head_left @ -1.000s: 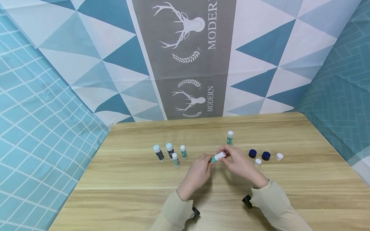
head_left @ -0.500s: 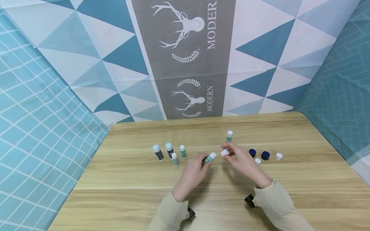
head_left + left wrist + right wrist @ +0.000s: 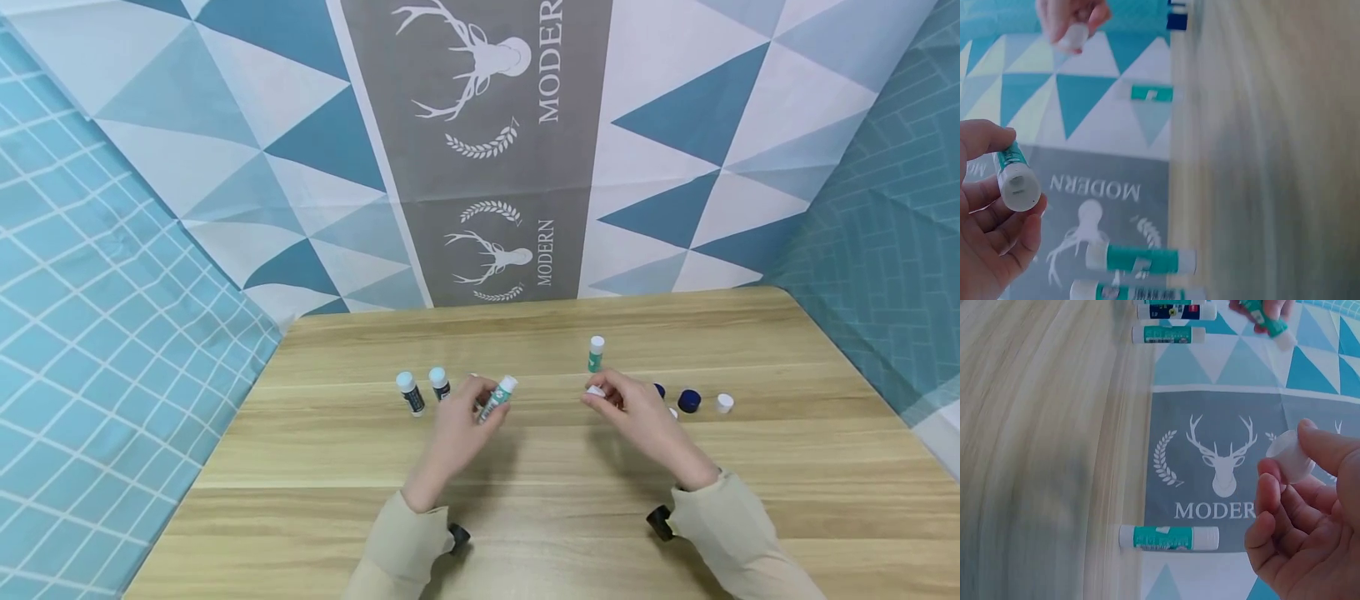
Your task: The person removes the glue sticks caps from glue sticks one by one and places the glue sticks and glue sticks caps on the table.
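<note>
My left hand (image 3: 457,425) grips a green-labelled glue stick (image 3: 497,398) above the table, its uncapped white end tilted up and to the right. In the left wrist view, that open end of the glue stick (image 3: 1019,187) faces the camera. My right hand (image 3: 633,417) pinches a small white cap (image 3: 1290,456) between thumb and fingers, apart from the stick. Just beyond the right hand stands another green glue stick (image 3: 596,357), upright with its cap on. Two more green glue sticks, mostly hidden behind my left hand in the head view, show in the left wrist view (image 3: 1141,259).
Two dark-labelled glue sticks with white tops (image 3: 410,395) stand left of my left hand. Right of my right hand lie a dark blue cap (image 3: 689,401) and a white cap (image 3: 724,403), with two more partly hidden by that hand. A patterned cloth (image 3: 660,167) hangs behind the wooden table (image 3: 315,467).
The white cap has come off the glue stick. My left hand has carried the stick to the left, toward the standing sticks, while the right hand has shifted slightly right with the cap.
</note>
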A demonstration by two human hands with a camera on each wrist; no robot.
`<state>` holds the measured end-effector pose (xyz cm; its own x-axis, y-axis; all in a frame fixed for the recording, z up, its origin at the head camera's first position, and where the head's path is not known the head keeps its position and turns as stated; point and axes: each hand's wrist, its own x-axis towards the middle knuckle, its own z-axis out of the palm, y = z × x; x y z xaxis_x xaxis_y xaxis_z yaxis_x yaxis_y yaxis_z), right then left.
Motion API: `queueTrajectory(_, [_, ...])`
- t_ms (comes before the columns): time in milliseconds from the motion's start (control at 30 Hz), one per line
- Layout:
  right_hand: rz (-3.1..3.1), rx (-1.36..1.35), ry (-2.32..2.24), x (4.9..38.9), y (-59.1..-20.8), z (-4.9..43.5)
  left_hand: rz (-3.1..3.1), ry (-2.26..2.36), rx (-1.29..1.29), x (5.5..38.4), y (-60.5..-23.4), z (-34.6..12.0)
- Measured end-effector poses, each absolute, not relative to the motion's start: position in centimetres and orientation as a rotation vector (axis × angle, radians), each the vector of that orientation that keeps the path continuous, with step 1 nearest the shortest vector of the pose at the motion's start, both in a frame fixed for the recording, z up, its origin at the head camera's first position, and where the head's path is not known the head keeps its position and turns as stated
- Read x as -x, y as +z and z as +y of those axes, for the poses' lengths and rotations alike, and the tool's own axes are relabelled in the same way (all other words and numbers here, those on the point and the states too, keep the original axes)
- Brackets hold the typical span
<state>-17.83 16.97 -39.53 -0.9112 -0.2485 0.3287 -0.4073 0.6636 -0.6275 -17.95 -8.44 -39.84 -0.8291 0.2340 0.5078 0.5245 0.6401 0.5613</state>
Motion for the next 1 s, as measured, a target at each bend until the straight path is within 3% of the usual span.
queueTrajectory(567, [-2.671,-0.37,0.988,17.4,-40.2,21.5,-2.56,-1.114,0.282,18.2,-38.5,-13.6])
queueTrajectory(1000, [-2.674,-0.27,0.92,16.7,-40.4,25.4,-2.762,-0.848,0.058,18.7,-39.3,-15.3])
